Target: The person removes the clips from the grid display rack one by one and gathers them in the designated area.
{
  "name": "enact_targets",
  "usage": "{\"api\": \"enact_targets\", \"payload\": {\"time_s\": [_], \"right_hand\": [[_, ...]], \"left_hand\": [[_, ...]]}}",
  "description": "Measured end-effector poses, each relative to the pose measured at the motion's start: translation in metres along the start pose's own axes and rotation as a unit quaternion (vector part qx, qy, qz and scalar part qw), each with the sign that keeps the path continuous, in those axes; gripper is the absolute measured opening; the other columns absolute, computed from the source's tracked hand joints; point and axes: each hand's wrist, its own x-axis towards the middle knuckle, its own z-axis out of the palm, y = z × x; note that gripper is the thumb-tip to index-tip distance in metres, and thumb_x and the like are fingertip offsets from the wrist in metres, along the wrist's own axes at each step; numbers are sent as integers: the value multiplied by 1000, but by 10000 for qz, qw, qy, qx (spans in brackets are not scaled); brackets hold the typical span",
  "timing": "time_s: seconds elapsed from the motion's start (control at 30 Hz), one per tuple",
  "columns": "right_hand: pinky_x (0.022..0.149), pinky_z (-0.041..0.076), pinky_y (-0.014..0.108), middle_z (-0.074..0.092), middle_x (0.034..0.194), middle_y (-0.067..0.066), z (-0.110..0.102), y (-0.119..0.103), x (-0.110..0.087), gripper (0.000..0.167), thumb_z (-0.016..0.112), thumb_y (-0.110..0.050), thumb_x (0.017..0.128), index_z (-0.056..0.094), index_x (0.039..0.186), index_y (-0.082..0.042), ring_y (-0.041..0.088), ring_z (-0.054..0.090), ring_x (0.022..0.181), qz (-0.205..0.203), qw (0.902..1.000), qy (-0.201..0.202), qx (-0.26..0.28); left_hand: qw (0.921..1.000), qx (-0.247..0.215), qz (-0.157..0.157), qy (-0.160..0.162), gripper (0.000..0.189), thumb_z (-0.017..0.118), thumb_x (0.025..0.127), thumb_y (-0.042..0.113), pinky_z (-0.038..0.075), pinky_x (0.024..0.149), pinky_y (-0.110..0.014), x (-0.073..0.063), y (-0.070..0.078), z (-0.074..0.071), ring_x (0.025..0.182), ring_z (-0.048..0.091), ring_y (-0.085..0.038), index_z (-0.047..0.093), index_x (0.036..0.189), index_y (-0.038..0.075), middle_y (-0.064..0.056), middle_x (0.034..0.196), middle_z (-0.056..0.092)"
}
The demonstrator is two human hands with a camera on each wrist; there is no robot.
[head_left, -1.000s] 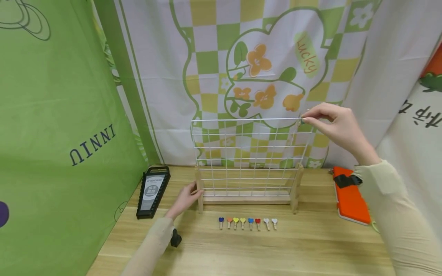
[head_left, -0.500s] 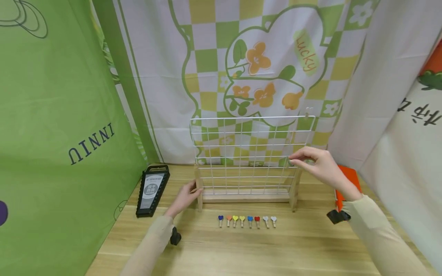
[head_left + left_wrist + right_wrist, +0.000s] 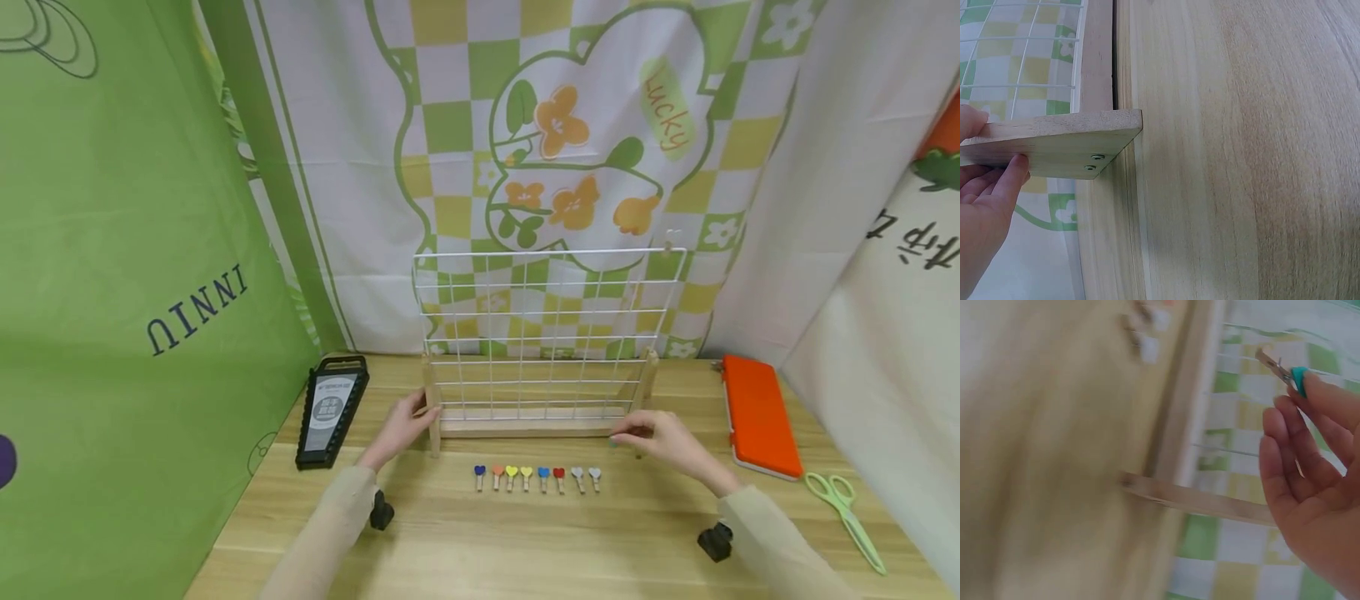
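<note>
A white wire grid rack [image 3: 540, 252] stands upright on a wooden base [image 3: 532, 429]. My left hand [image 3: 402, 431] grips its left wooden side piece [image 3: 1054, 147], thumb on one face and fingers on the other. Low by the rack's right foot, my right hand [image 3: 670, 442] pinches a small wooden clothespin [image 3: 1275, 365] by its teal end between thumb and fingers. In front of the base lies a row of heart-topped clothespins [image 3: 543, 475] in dark blue, orange, yellow, blue, red and white. A pale clip [image 3: 671, 243] sits on the grid's top wire near the right corner.
A black tool holder [image 3: 332, 412] lies left of the rack. On the right are an orange case [image 3: 761, 417] and light green scissors [image 3: 847, 517]. Patterned cloth [image 3: 450, 133] hangs behind the rack, with a green cloth [image 3: 150, 208] on the left.
My right hand has come down from the grid's top right corner to the base, still pinching the teal clothespin, uncovering the scissors and case. My left hand stays on the side piece.
</note>
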Motion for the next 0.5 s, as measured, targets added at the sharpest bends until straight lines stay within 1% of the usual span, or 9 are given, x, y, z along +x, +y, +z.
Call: {"api": "enact_targets", "payload": {"time_s": [0.07, 0.17, 0.3, 0.43, 0.5], "right_hand": [[64, 55, 17, 77, 91, 4, 9, 10, -3, 14, 69, -19, 93, 77, 98, -8, 2, 65, 75, 110, 9995, -291, 102], [63, 53, 16, 77, 90, 3, 23, 24, -8, 16, 69, -21, 93, 77, 97, -7, -5, 60, 75, 191, 9981, -568, 105], [64, 52, 15, 77, 92, 1, 35, 38, -12, 18, 70, -25, 93, 77, 97, -10, -8, 59, 77, 406, 9960, -796, 78], [66, 52, 16, 77, 94, 2, 41, 45, -13, 20, 69, -27, 94, 76, 100, -9, -6, 59, 79, 600, 9930, -991, 247], [67, 51, 16, 77, 95, 2, 43, 46, -12, 21, 68, -27, 94, 76, 101, -8, -6, 59, 80, 655, 9917, -1055, 325]], "left_hand": [[10000, 3, -10, 23, 47, 60, 98, 6, 49, 108, -52, 0, 0, 0, 129, 55, -45, 46, 139, -12, -33, 136, 56], [10000, -42, -11, 38, 46, 61, 97, 7, 50, 107, -51, 1, -2, 0, 128, 56, -44, 49, 138, -11, -32, 135, 57], [10000, -25, 38, -36, 45, 61, 97, 7, 50, 107, -50, 1, -3, -1, 127, 56, -43, 49, 138, -10, -31, 134, 58], [9999, 68, 89, -55, 45, 61, 98, 8, 50, 107, -48, 1, -4, -2, 129, 56, -43, 49, 138, -9, -30, 136, 58], [10000, 79, 43, -42, 45, 61, 98, 9, 50, 108, -48, 1, -4, -2, 130, 55, -42, 50, 138, -8, -29, 136, 58]]}}
